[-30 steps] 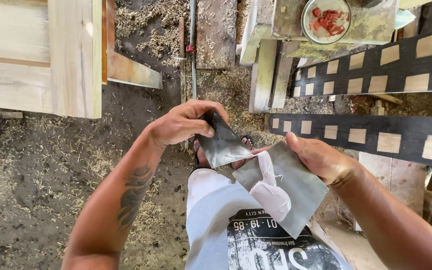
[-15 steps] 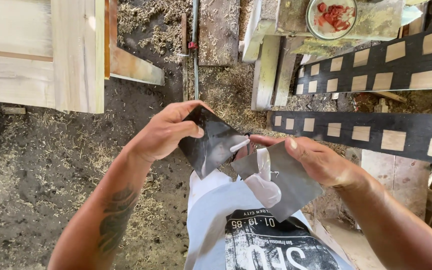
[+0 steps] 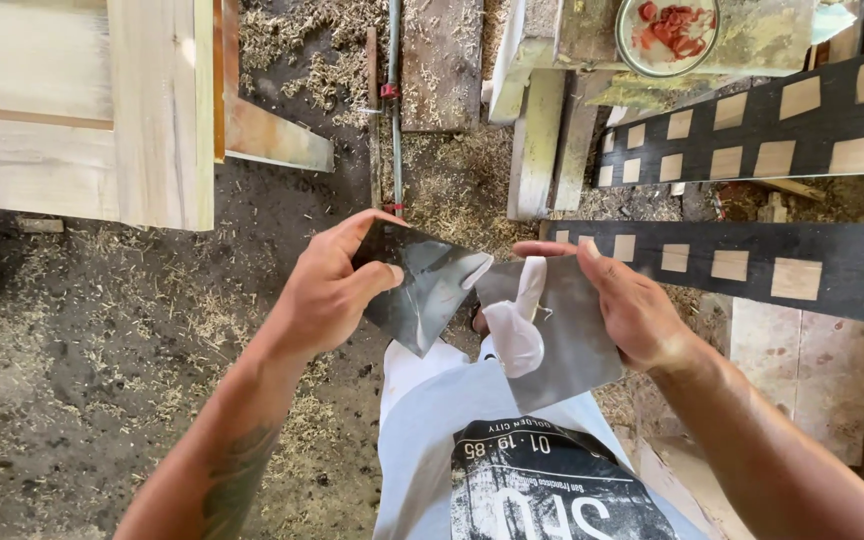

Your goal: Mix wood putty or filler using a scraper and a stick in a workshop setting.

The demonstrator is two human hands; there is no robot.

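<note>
left hand [image 3: 327, 290]: pinching dark scraper [image 3: 422, 290]
right hand [image 3: 632, 305]: gripping grey sheet [image 3: 567, 335]
progress: white putty [image 3: 517, 325] scooped, not yet spread

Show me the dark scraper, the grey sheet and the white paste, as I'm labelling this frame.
dark scraper [image 3: 417, 290], head view, middle of blade
grey sheet [image 3: 572, 330], head view, bare right part
white paste [image 3: 514, 335], head view, thick lower blob
</note>
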